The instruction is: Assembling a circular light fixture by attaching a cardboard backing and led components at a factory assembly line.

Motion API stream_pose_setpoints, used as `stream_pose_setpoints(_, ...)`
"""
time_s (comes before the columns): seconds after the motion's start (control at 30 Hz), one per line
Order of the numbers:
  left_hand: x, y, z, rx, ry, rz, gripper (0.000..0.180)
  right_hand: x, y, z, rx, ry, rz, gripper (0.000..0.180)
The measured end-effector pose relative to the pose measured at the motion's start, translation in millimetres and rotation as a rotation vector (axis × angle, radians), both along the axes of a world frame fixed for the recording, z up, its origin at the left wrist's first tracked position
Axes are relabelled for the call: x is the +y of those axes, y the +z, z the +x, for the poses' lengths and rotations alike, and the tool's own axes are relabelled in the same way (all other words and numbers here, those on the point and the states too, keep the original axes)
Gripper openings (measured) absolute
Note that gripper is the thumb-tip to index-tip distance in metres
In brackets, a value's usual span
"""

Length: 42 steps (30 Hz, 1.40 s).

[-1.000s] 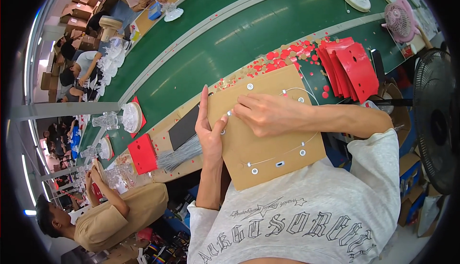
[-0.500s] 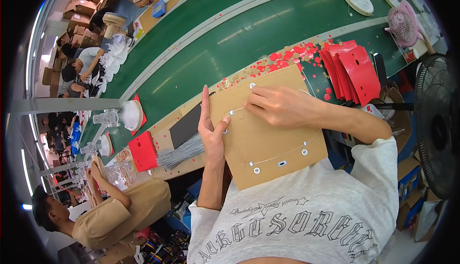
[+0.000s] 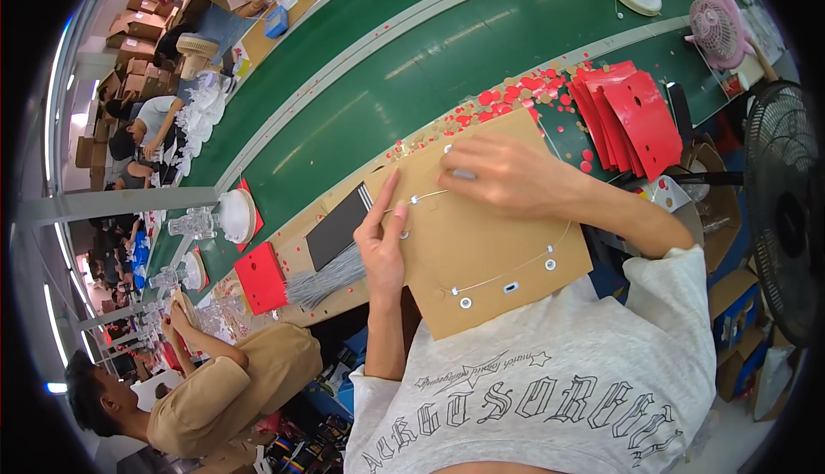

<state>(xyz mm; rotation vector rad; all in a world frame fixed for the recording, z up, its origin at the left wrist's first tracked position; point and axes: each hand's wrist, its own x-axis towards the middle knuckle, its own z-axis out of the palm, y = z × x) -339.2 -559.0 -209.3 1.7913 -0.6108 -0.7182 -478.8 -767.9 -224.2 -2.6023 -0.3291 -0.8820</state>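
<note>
The left hand [image 3: 382,246] braces the brown cardboard panel [image 3: 481,242] at its left edge, fingers extended flat, while the right hand [image 3: 507,177] pinches the thin wire [image 3: 516,269] near the top edge.

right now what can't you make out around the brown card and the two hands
- Head view: the right hand hides its own fingertips and whatever they pinch at the brown card top edge.
- The thin wire is too fine to trace fully.
- The left hand covers the card's left edge.
- The card's underside faces away.
</note>
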Motion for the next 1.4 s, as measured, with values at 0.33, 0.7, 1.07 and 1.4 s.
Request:
stream_pose_setpoints(0.33,6.6,6.3,-2.9,-0.225,0.141,-0.125,0.032,37.1,-11.7,-82.0,0.036,-0.673,0.743,0.035)
stream_pose_setpoints(0.7,3.5,12.0,-7.2,-0.046,0.288,-0.093,0.031,43.2,-4.4,-83.5,0.054,-0.832,0.799,0.022)
stream_pose_setpoints(1.07,-4.5,4.4,-6.7,-0.078,0.322,-0.097,0.020,9.3,7.5,-9.8,0.137,-0.214,-0.118,0.026)
stream_pose_setpoints(1.4,-8.1,-27.9,-16.4,-0.013,0.268,-0.187,0.014,5.9,-5.3,2.6,0.070,-0.051,-0.268,0.035)
